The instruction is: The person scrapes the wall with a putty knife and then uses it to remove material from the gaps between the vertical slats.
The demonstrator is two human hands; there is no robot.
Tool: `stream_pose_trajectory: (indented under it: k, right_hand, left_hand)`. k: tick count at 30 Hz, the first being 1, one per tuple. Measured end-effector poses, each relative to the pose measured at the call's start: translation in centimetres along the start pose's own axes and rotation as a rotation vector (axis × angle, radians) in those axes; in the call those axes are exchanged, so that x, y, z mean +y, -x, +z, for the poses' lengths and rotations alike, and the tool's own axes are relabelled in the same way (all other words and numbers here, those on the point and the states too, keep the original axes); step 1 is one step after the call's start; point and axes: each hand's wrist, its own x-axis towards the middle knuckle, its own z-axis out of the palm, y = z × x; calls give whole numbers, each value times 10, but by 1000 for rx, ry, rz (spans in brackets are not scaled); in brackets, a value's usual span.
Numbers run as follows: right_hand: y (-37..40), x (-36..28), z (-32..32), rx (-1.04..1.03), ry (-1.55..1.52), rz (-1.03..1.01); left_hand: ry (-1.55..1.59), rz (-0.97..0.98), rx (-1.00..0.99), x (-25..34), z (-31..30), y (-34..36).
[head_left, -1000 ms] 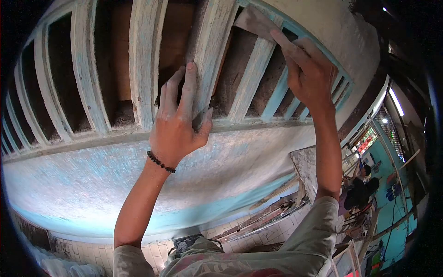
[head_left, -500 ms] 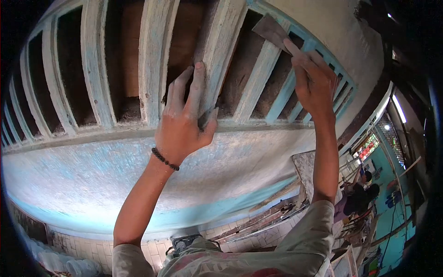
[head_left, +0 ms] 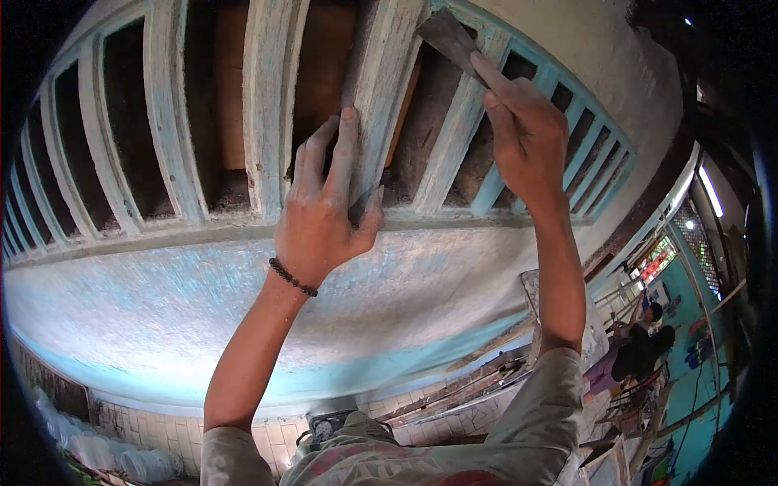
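Observation:
My right hand [head_left: 527, 134] is closed round a flat metal scraper [head_left: 450, 40], its index finger stretched along the tool. The scraper's broad end is at the upper part of the slats, near the top frame. My left hand [head_left: 324, 194], with a dark beaded bracelet [head_left: 292, 277] on the wrist, rests against a worn slat [head_left: 389, 89] with its dusty fingers extended. It holds nothing. The slats carry patchy white and light blue paint, with dark gaps between them.
Below the slats is a scuffed blue-and-white wall [head_left: 203, 308]. Wood strips [head_left: 462, 393] lie on the tiled floor [head_left: 259, 433]. Clear plastic containers [head_left: 113, 454] stand at lower left. People [head_left: 640, 352] are in the background at right, beside a teal wall [head_left: 697, 405].
My right hand has moved left with the scraper, whose blade is now nearer the slat by my left hand. My left hand has stayed in place on the slat.

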Motion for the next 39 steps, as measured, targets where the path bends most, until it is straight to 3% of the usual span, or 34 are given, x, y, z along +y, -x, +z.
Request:
stream_pose_trajectory:
  k: [4,7,10,19,22,28,39]
  right_hand:
    - [-2,17,-10,26,-64,-42]
    - [-20,19,-18,-78,130,-138]
    - [-25,21,-19,-103,113,-127]
    - [-31,8,-27,-42,213,-243]
    - [-36,-18,-33,-146,349,-116]
    - [-48,-29,-32,-115,218,-185]
    - [-49,-47,-39,-184,352,-90]
  left_hand:
    - [19,-32,-10,5,-2,-1]
    - [-25,-6,-9,0,1,-1]
    - [-19,-9,-13,-1,1,0]
    - [16,-23,-21,3,-3,0]
    - [8,-21,-22,4,-3,-1]
    - [16,-25,-14,-1,1,1]
    - [62,2,-13,1,-5,-2]
